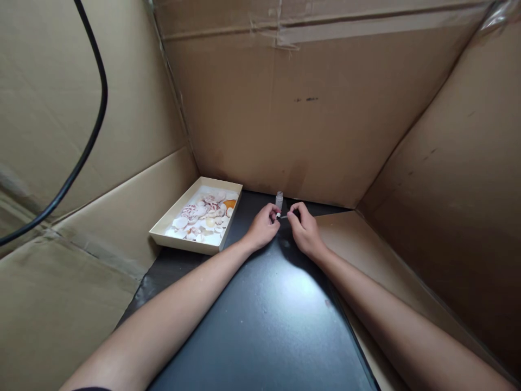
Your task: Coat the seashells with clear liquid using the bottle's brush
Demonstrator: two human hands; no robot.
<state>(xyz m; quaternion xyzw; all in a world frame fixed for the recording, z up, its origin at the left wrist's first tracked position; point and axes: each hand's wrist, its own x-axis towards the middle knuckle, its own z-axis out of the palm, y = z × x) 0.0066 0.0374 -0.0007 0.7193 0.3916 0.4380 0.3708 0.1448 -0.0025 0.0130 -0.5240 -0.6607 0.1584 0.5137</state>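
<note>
My left hand (pixel 264 227) is closed in a pinch on a small white piece (pixel 278 215) that looks like a cap. A short thin stick (pixel 284 217) runs from the white piece towards my right hand (pixel 305 230), whose thumb and forefinger pinch its other end. Whether the stick and the white piece are joined is too small to tell. Just behind my left fingertips a small clear bottle (pixel 279 199) stands upright on the dark table (pixel 260 304), its top uncovered. Neither hand grips the bottle.
A shallow cream box (pixel 187 245) with several seashells (pixel 191 213) sits left of my hands. Cardboard walls (pixel 260 119) rise behind and on both sides. A cardboard sheet (pixel 345 233) lies to the right. A black cable (pixel 100 103) hangs at upper left.
</note>
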